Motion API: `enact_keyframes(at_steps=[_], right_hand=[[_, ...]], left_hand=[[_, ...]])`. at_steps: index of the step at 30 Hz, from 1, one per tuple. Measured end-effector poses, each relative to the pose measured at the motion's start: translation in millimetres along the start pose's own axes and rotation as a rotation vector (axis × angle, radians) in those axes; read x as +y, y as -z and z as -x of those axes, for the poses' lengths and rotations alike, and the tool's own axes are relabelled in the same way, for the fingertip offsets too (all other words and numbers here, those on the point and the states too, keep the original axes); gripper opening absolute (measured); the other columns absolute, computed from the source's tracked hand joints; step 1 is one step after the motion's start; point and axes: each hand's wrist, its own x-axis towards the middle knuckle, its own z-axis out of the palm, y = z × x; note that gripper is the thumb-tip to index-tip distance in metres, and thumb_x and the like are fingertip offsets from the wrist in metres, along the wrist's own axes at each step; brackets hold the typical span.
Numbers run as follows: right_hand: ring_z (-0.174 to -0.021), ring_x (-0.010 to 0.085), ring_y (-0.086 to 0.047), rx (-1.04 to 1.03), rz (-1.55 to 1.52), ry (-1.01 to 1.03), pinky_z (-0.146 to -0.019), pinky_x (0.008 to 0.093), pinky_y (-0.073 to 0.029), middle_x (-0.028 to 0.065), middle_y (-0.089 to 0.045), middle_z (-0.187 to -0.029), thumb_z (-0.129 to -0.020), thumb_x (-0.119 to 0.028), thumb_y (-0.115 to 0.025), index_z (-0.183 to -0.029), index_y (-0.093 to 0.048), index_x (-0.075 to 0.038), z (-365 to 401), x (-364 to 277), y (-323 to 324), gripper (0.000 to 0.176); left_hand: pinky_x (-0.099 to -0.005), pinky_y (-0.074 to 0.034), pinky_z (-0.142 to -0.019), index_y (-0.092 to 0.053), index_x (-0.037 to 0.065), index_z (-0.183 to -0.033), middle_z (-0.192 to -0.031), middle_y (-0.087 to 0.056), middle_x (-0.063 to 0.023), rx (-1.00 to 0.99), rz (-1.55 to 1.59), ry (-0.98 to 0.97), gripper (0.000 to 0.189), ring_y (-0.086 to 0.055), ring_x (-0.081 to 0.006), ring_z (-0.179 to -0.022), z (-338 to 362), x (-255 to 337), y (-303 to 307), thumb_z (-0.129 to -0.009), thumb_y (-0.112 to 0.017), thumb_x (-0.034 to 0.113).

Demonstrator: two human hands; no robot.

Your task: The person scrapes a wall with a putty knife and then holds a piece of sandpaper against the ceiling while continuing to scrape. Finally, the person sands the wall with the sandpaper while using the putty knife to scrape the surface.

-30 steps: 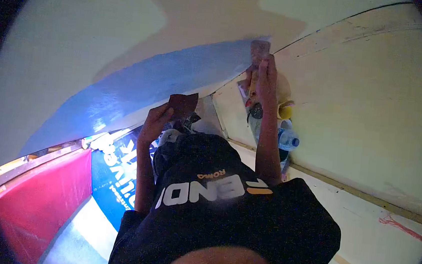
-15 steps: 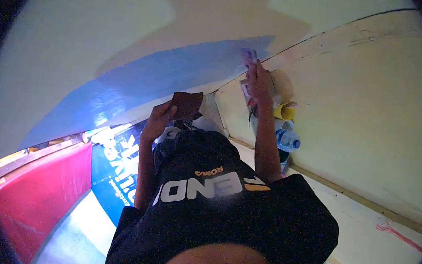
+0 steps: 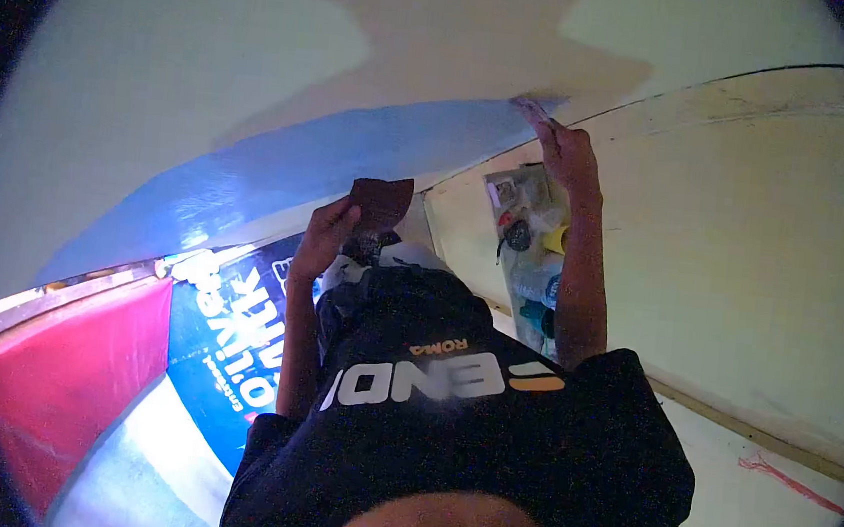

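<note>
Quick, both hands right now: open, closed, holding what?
Left hand: closed, pinching a dark brown sheet.
Right hand: closed on a thin, flat piece; its exact kind cannot be told.

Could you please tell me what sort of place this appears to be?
Probably an indoor space being refinished: pale panels stand close by, the left hand holds a brown sheet resembling sandpaper, and the right hand holds a flat piece up at one panel.
</note>
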Motion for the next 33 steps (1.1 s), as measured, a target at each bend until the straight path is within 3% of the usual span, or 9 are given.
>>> enact_keyframes(at_steps=[1,4,7,16,23,25,28,31,33], right_hand=[[-0.065,0.0395,-0.061,-0.006,0.032,-0.005,-0.061,0.0495,-0.049,0.0189,-0.063,-0.070,-0.095,-0.042,-0.043,-0.106,-0.063,-0.010,0,5,-3,0.039],[-0.046,0.0302,-0.053,0.147,-0.012,0.130,-0.048,0.0380,-0.044,0.0190,-0.052,-0.056,-0.093,-0.030,-0.053,-0.106,-0.066,-0.007,5,1,1,0.029],[-0.044,0.0304,-0.052,0.234,-0.074,0.324,-0.046,0.0392,-0.042,0.0192,-0.051,-0.055,-0.093,-0.031,-0.053,-0.103,-0.066,-0.006,1,2,2,0.030],[-0.049,0.0344,-0.055,0.190,0.012,0.186,-0.049,0.0397,-0.044,0.0202,-0.053,-0.057,-0.093,-0.032,-0.052,-0.091,-0.065,-0.001,12,-20,6,0.034],[-0.057,0.0369,-0.060,0.156,0.039,0.126,-0.055,0.0438,-0.046,0.0232,-0.058,-0.064,-0.094,-0.033,-0.049,-0.091,-0.065,0.000,12,-22,1,0.037],[-0.058,0.0365,-0.060,0.110,0.075,0.126,-0.056,0.0446,-0.047,0.0230,-0.059,-0.064,-0.094,-0.033,-0.049,-0.093,-0.065,0.000,14,-26,2,0.036],[-0.066,0.0363,-0.063,0.155,0.163,0.157,-0.064,0.0488,-0.051,0.0154,-0.066,-0.080,-0.096,-0.026,-0.037,-0.105,-0.061,-0.013,12,-5,-17,0.028],[-0.067,0.0360,-0.064,0.081,-0.025,0.040,-0.062,0.0483,-0.051,0.0156,-0.067,-0.087,-0.095,-0.021,-0.039,-0.110,-0.060,-0.015,17,-24,3,0.027],[-0.067,0.0359,-0.064,0.130,0.016,0.204,-0.061,0.0469,-0.052,0.0162,-0.067,-0.091,-0.095,-0.022,-0.039,-0.114,-0.059,-0.017,7,-18,-12,0.029]], left_hand=[[-0.0286,-0.043,-0.090,-0.055,-0.003,-0.120,-0.106,-0.062,-0.0049,0.012,0.020,-0.007,0.033,-0.053,-0.0118,-0.098,0,-2,-2,-0.098,-0.047,0.021],[-0.0289,-0.042,-0.090,-0.055,-0.003,-0.120,-0.107,-0.062,-0.0053,0.018,0.091,0.002,0.034,-0.053,-0.0121,-0.099,0,-6,-6,-0.098,-0.048,0.022],[-0.0291,-0.042,-0.091,-0.055,-0.002,-0.121,-0.108,-0.063,-0.0065,0.022,0.078,-0.013,0.034,-0.053,-0.0126,-0.099,-2,-8,0,-0.097,-0.048,0.022],[-0.0295,-0.044,-0.088,-0.057,-0.002,-0.118,-0.106,-0.064,-0.0073,0.033,0.013,-0.058,0.035,-0.055,-0.0129,-0.096,-12,-17,4,-0.097,-0.049,0.024],[-0.0316,-0.047,-0.085,-0.059,-0.001,-0.115,-0.102,-0.065,-0.0072,-0.030,0.160,-0.059,0.042,-0.059,-0.0145,-0.092,-20,-17,3,-0.095,-0.052,0.035],[-0.0306,-0.045,-0.089,-0.058,-0.001,-0.117,-0.106,-0.064,-0.0063,-0.043,0.214,-0.064,0.036,-0.057,-0.0137,-0.096,-21,-10,2,-0.096,-0.051,0.027],[-0.0304,-0.044,-0.091,-0.057,-0.002,-0.119,-0.108,-0.064,-0.0060,0.023,0.135,-0.064,0.034,-0.056,-0.0134,-0.098,-31,-21,-5,-0.097,-0.049,0.023],[-0.0305,-0.043,-0.092,-0.056,-0.002,-0.120,-0.109,-0.063,-0.0066,0.000,0.121,-0.010,0.034,-0.056,-0.0138,-0.099,-23,-3,-8,-0.097,-0.049,0.021],[-0.0304,-0.042,-0.093,-0.056,-0.003,-0.120,-0.110,-0.063,-0.0069,-0.030,0.136,0.028,0.034,-0.055,-0.0141,-0.100,-19,1,-8,-0.097,-0.049,0.021]])
